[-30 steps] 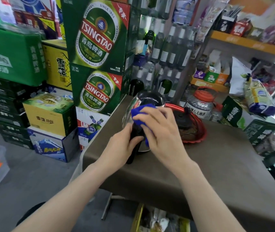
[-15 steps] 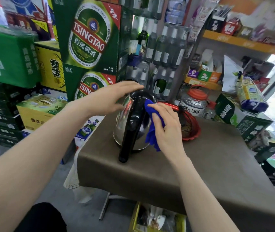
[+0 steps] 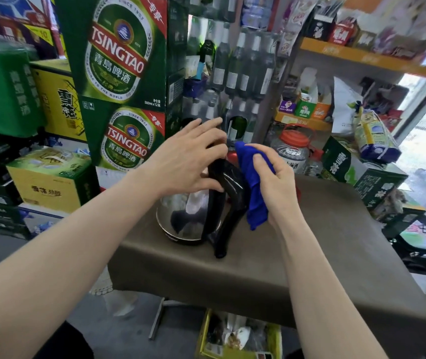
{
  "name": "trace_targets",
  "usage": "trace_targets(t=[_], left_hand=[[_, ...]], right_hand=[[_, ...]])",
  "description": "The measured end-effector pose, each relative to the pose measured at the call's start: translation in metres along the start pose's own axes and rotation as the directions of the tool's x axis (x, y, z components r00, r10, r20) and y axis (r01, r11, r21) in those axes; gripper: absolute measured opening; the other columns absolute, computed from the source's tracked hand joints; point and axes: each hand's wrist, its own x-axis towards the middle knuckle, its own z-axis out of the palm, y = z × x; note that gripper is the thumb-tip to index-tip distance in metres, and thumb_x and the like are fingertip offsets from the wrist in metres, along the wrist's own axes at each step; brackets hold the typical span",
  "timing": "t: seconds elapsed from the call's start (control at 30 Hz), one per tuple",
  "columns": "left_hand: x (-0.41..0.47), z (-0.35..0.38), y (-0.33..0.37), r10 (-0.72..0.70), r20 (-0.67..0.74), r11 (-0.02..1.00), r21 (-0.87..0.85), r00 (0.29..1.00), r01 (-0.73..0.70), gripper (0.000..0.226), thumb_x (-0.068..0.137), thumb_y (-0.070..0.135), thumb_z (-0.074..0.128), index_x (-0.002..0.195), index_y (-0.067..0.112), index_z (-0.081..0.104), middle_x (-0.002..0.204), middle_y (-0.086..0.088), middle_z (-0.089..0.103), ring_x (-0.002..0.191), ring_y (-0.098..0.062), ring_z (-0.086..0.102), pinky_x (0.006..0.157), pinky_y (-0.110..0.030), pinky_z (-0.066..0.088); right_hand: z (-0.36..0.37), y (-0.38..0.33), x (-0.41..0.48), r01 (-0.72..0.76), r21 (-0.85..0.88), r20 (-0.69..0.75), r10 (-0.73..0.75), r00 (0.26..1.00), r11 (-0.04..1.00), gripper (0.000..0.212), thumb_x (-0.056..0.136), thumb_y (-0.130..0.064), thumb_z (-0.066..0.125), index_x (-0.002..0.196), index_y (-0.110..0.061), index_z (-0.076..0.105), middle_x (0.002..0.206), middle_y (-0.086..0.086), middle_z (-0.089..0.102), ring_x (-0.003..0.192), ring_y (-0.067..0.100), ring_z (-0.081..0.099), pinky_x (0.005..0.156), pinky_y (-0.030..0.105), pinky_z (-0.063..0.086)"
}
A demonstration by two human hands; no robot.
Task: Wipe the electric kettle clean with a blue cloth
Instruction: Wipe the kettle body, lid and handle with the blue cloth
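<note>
A steel electric kettle (image 3: 180, 218) with a black handle (image 3: 226, 203) stands on the brown table (image 3: 258, 268), handle turned toward me. My left hand (image 3: 186, 159) rests on the kettle's top, thumb against the upper handle, covering the lid. My right hand (image 3: 276, 182) grips a blue cloth (image 3: 252, 187) and presses it against the right side of the handle. The cloth's lower end hangs free just above the table.
Stacked green beer cartons (image 3: 126, 73) and yellow cartons (image 3: 48, 182) rise to the left behind the table. Glass bottles (image 3: 232, 66) stand behind the kettle. A clear jar with a red lid (image 3: 294, 149) and green boxes (image 3: 349, 167) sit at the table's far right.
My left hand went from the handle's lower part to the kettle's top. The right hand with the cloth moved from the handle's top to its right side.
</note>
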Motion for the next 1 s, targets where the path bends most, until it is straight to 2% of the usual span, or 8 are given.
trace_targets(t=[0.13,0.23,0.37,0.5,0.63,0.73,0.87,1.0], left_hand=[[0.007,0.006,0.009,-0.058,0.013,0.993,-0.098,0.998,0.059,0.062,0.077,0.067,0.058,0.108,0.014,0.049,0.114,-0.005,0.058,0.111,-0.028,0.056,0.087,-0.043,0.051],[0.009,0.011,0.010,-0.084,-0.027,0.995,-0.062,0.996,0.082,0.063,0.075,0.068,0.057,0.107,0.015,0.049,0.111,-0.004,0.058,0.105,-0.026,0.056,0.081,-0.042,0.052],[0.017,0.018,0.020,-0.165,-0.055,0.986,0.027,0.985,0.167,0.062,0.074,0.069,0.058,0.108,0.019,0.048,0.112,-0.002,0.058,0.106,-0.027,0.056,0.081,-0.042,0.048],[0.031,0.027,0.030,-0.378,-0.056,0.919,0.100,0.924,0.382,0.065,0.071,0.071,0.062,0.110,0.021,0.049,0.113,-0.002,0.058,0.107,-0.031,0.053,0.081,-0.047,0.044],[0.043,0.029,0.034,-0.506,-0.052,0.854,0.111,0.861,0.509,0.068,0.066,0.070,0.067,0.109,0.019,0.052,0.111,-0.004,0.058,0.105,-0.034,0.051,0.081,-0.048,0.041],[0.037,0.027,0.022,-0.480,-0.013,0.877,-0.045,0.877,0.479,0.066,0.067,0.069,0.064,0.114,0.022,0.056,0.118,-0.004,0.056,0.110,-0.031,0.049,0.090,-0.046,0.041],[0.007,0.021,-0.007,-0.518,0.043,0.805,-0.313,0.854,0.504,0.084,0.069,0.075,0.060,0.135,0.026,0.047,0.138,-0.002,0.049,0.128,-0.023,0.044,0.107,-0.045,0.038],[-0.014,0.013,-0.016,-0.532,0.232,0.649,-0.505,0.814,0.568,0.092,0.072,0.061,0.071,0.147,0.026,0.032,0.144,0.003,0.047,0.125,-0.008,0.045,0.102,-0.022,0.035]], right_hand=[[-0.006,0.010,-0.011,0.032,-0.035,-0.018,-0.033,0.999,0.999,0.026,0.100,-0.015,0.050,0.112,-0.022,0.071,0.110,-0.005,0.073,0.106,0.011,0.066,0.097,0.031,0.051],[-0.004,0.049,-0.037,-0.228,0.148,0.016,0.228,0.973,0.962,0.032,0.102,-0.011,0.048,0.096,-0.028,0.075,0.096,-0.004,0.075,0.093,0.013,0.066,0.090,0.034,0.049],[-0.002,0.091,-0.065,-0.441,0.181,-0.001,0.448,0.894,0.879,0.034,0.102,-0.010,0.049,0.089,-0.030,0.074,0.086,-0.008,0.075,0.093,0.018,0.064,0.084,0.032,0.049],[-0.010,0.075,-0.029,-0.198,0.107,-0.212,0.217,0.953,0.974,0.027,0.103,-0.018,0.047,0.116,-0.028,0.068,0.115,-0.004,0.071,0.113,0.016,0.063,0.100,0.031,0.048],[0.002,0.056,0.004,0.055,-0.156,-0.281,-0.098,0.955,0.986,0.031,0.105,-0.018,0.044,0.131,-0.015,0.059,0.130,-0.001,0.059,0.119,0.006,0.050,0.103,0.009,0.032],[0.024,0.091,-0.021,-0.082,-0.234,-0.353,-0.007,0.936,0.969,0.035,0.105,-0.015,0.041,0.138,-0.006,0.052,0.131,0.011,0.057,0.120,0.017,0.050,0.098,0.010,0.030],[0.027,0.123,-0.064,-0.373,-0.272,-0.203,0.326,0.924,0.887,0.035,0.105,-0.021,0.043,0.138,-0.011,0.049,0.132,0.010,0.056,0.121,0.025,0.054,0.089,0.019,0.031],[0.019,0.084,-0.067,-0.257,-0.329,-0.293,0.161,0.942,0.909,0.029,0.099,-0.028,0.056,0.125,-0.015,0.050,0.119,0.000,0.060,0.107,0.019,0.059,0.083,0.018,0.036]])
